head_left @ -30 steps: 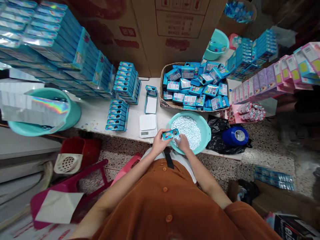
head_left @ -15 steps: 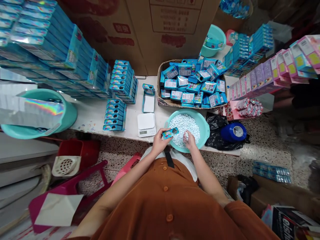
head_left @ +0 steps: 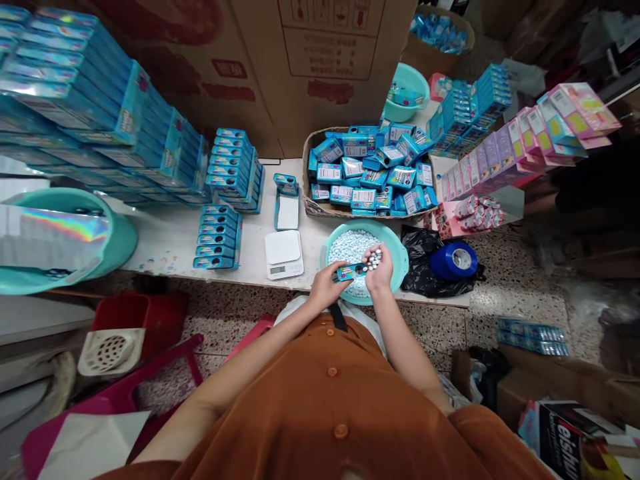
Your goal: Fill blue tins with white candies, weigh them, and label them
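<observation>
The left hand [head_left: 327, 283] is gripping one small blue pack [head_left: 351, 272] over the near edge of the tabletop [head_left: 165, 233]; the right hand [head_left: 379, 275] is half open, palm up, and is cupping a little heap of white pellets [head_left: 374, 259], perhaps a dozen showing, too small for a sure count; the pack is pointing its right end at that palm, though whether the two are touching I cannot tell; one turquoise bowl [head_left: 399, 255] is sitting beneath them at the near edge, holding uncountable more pellets; to its left, one white scale [head_left: 284, 255] is lying by the same edge; farther left, what look like six packs are standing in one short row [head_left: 217, 237]; one display box [head_left: 287, 203] is resting toward the far edge, with one pack at its far end; beside it, one cardboard tray [head_left: 367, 213] is carrying dozens of jumbled packs; near the right near corner, one blue roll [head_left: 453, 261] is resting on one black bag [head_left: 420, 257].
</observation>
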`<state>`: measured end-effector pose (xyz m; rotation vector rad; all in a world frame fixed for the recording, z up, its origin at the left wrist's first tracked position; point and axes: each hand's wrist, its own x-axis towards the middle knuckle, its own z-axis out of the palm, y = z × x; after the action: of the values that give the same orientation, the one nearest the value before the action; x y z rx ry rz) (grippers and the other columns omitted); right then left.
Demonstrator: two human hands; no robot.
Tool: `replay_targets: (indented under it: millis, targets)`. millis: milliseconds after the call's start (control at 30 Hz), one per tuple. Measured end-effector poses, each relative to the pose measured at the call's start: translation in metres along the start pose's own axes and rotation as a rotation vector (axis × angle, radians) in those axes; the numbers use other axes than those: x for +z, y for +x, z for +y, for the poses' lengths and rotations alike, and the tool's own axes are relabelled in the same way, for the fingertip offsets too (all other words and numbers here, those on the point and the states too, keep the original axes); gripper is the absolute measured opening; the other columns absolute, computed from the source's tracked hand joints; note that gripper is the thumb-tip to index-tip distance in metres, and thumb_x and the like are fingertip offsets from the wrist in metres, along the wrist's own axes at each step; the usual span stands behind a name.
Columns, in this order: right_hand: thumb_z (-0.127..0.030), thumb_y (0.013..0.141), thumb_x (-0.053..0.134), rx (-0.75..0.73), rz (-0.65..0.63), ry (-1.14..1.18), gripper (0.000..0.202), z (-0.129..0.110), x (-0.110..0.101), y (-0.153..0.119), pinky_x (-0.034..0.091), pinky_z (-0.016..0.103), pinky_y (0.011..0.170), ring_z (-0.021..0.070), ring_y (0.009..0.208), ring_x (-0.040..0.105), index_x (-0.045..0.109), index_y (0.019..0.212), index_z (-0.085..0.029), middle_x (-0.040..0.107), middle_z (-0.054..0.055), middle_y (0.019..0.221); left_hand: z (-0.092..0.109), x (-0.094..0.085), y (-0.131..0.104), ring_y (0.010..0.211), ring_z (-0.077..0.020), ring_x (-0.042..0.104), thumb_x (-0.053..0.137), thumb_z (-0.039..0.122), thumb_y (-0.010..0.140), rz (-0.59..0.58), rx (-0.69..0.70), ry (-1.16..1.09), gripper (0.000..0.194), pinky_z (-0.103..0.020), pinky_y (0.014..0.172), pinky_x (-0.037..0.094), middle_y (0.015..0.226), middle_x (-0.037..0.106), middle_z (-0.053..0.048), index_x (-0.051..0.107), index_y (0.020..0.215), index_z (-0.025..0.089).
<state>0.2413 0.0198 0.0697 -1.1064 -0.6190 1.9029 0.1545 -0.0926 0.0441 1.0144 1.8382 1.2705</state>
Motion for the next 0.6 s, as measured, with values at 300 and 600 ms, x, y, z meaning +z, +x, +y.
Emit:
replay_targets:
  millis: [300,600]
  targets:
    - [-0.047,0.083,0.049,-0.102,0.044,-0.169,0.037,0.004,0.009,-0.004,0.047,0.025,0.059,0.0108,0.052,0.054,0.050,0.058,-0.020,0.052,-0.003,0.052,-0.006,0.001,0.002,0.101,-0.0252,0.063,0.071,0.023,0.068,0.041,-0.014,-0.040,0.037,-0.039,0.090,0.049,0.106,0.069,-0.005,0.065,0.104,0.021]
    - [-0.052,0.082,0.049,-0.173,0.007,-0.256,0.042,0.003,0.015,-0.013,0.047,0.026,0.058,0.0120,0.050,0.055,0.052,0.056,-0.020,0.053,-0.002,0.049,-0.003,-0.002,0.002,0.098,-0.0236,0.063,0.071,0.024,0.068,0.023,0.020,-0.071,0.035,-0.037,0.088,0.049,0.103,0.069,-0.004,0.064,0.103,0.022]
